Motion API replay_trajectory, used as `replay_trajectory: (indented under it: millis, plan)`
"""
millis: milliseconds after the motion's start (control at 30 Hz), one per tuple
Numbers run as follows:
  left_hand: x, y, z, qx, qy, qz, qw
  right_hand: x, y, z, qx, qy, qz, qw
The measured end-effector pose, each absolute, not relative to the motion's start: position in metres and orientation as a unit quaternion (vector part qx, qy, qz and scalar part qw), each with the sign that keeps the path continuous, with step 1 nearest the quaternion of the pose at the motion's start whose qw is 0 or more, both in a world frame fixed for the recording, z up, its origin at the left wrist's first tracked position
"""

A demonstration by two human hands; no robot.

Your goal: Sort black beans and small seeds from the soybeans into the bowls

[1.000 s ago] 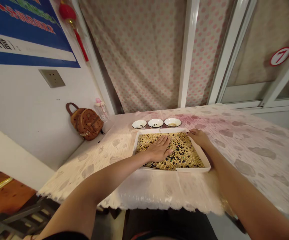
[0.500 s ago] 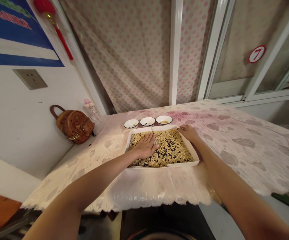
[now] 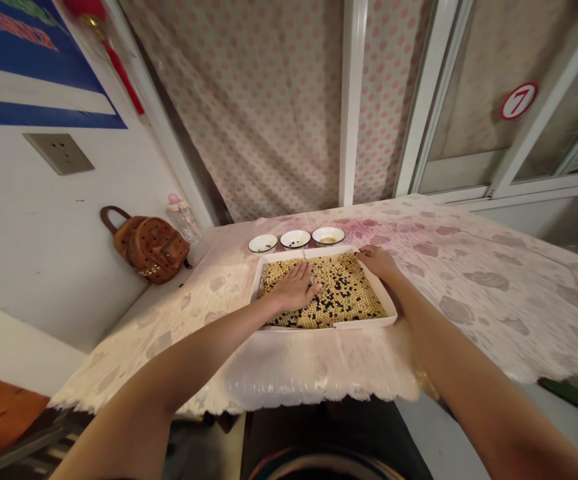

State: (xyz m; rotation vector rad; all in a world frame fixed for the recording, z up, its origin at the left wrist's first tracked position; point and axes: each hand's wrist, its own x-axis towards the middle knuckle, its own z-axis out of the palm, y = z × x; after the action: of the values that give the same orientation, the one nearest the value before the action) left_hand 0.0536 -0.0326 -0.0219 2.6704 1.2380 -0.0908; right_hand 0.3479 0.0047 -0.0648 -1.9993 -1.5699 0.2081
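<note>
A shallow white tray (image 3: 363, 324) full of mixed yellow, black and a few green beans (image 3: 343, 300) lies on the table near its front edge. My left hand (image 3: 296, 290) rests palm down on the beans in the tray's left half, fingers stretched out. My right hand (image 3: 376, 260) sits on the tray's far right rim, fingers curled over the edge. Three small white bowls (image 3: 295, 239) stand in a row just behind the tray, each with a few beans inside.
A pale floral cloth (image 3: 469, 293) covers the table. A brown leather backpack (image 3: 149, 245) and a small bottle (image 3: 183, 217) lean against the left wall. Dotted curtain and white window frames stand behind the table.
My left hand has slid leftward over the beans in the tray. The right hand stays on the tray's far right rim. The view has shifted slightly.
</note>
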Motion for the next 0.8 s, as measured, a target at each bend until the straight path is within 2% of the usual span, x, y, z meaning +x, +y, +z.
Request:
replay_trajectory:
  millis: [533, 800]
  plan:
    - [0.067, -0.029, -0.023, 0.918, 0.379, -0.006, 0.116, 0.346, 0.001, -0.061, -0.747, -0.590, 0.091, 0.291]
    - [0.048, -0.018, -0.031, 0.888, 0.456, 0.032, 0.049, 0.338, -0.009, -0.050, -0.749, -0.585, 0.119, 0.286]
